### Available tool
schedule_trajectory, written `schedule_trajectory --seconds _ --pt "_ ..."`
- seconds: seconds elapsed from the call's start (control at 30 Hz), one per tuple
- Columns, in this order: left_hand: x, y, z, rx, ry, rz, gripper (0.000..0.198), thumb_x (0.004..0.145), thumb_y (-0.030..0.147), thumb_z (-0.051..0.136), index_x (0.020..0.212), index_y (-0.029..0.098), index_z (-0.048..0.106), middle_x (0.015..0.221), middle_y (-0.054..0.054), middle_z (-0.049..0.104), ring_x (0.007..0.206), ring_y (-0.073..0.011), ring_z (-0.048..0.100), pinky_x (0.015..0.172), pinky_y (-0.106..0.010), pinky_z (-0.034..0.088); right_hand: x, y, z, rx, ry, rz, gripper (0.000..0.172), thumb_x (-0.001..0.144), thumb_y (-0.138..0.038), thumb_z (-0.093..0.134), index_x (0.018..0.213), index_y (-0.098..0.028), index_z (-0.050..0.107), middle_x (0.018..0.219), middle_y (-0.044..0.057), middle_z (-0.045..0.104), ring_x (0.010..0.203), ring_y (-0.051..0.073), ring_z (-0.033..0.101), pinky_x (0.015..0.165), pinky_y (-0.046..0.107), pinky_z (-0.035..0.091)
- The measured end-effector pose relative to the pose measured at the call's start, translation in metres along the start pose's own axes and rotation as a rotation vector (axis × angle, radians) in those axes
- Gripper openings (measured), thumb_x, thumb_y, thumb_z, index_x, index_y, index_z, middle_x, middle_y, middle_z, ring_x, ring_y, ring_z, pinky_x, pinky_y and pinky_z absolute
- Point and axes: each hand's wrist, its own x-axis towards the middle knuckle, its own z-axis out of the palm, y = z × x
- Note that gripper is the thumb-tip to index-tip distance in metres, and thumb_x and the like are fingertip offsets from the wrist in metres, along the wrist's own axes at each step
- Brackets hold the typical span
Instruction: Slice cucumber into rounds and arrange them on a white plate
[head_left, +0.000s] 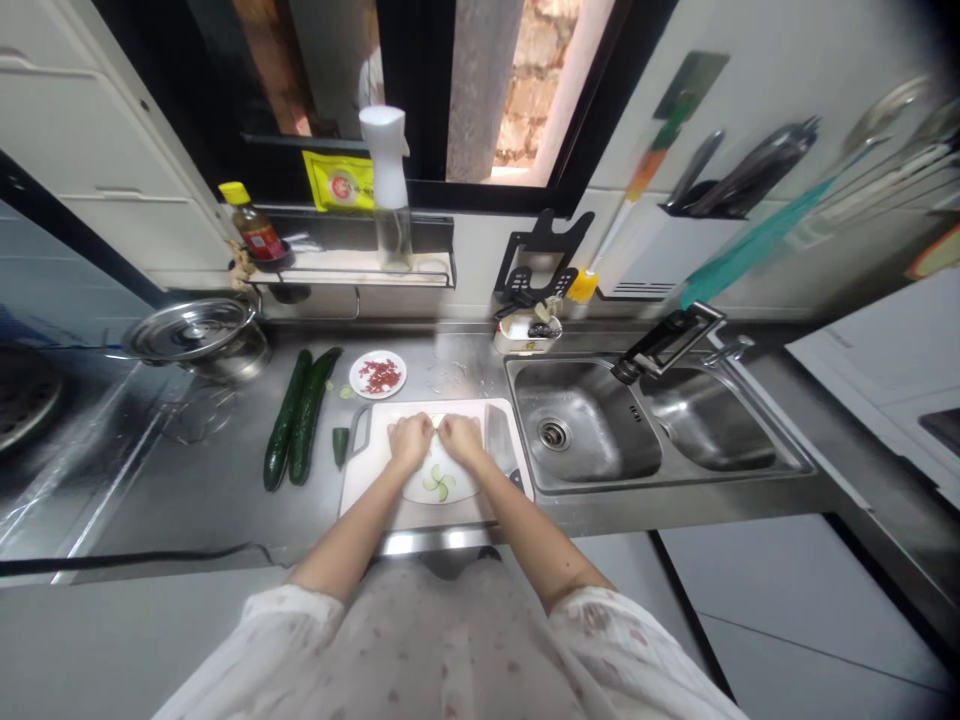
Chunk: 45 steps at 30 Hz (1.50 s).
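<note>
My left hand and my right hand are close together over the far part of a white plate. Both hands are closed, their fingertips pinching a small pale-green cucumber slice between them. Nearer to me on the plate, thin curved cucumber slices lie in a pinwheel. Under the plate is a white cutting board with a grey handle slot. A grey, blade-like flat piece lies on its right side, partly hidden by my right hand and forearm.
Left of the board are a cut cucumber end and two whole cucumbers. Behind it sits a small white dish of chopped red bits. A lidded steel pot stands far left; a double sink with a black tap is right.
</note>
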Motion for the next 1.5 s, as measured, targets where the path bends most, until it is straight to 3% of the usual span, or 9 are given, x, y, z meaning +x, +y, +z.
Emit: schedule_trajectory --seconds 0.4,1.07,1.5 --pt "0.0001 0.0041 -0.0013 0.034 -0.001 -0.007 0.022 0.088 0.034 0.047 0.09 0.022 0.066 0.091 -0.009 0.07 0.096 -0.026 0.058 0.084 -0.038 0.032 0.0009 -0.0012 0.005 -0.063 0.004 -0.015 0.025 0.091 -0.025 0.043 0.093 -0.015 0.067 0.098 0.012 0.069 0.091 0.021 0.058 0.082 0.031 0.028" --pt "0.0023 0.003 0.0017 0.041 -0.009 -0.026 0.022 0.086 0.04 0.052 0.092 0.024 0.066 0.096 -0.007 0.07 0.1 -0.0253 0.057 0.088 -0.038 0.031 0.0024 0.001 0.0023 -0.075 0.025 0.02 0.02 0.088 -0.024 0.045 0.095 -0.018 0.063 0.097 0.009 0.068 0.09 0.02 0.057 0.08 0.031 0.026" --pt "0.0026 0.0027 -0.0003 0.027 -0.005 -0.036 0.02 0.086 0.034 0.049 0.094 0.025 0.066 0.096 -0.006 0.07 0.099 -0.026 0.058 0.087 -0.039 0.033 0.0022 -0.0003 0.0024 -0.078 0.071 0.013 0.018 0.088 -0.023 0.047 0.093 -0.018 0.063 0.096 0.008 0.068 0.089 0.02 0.057 0.08 0.032 0.026"
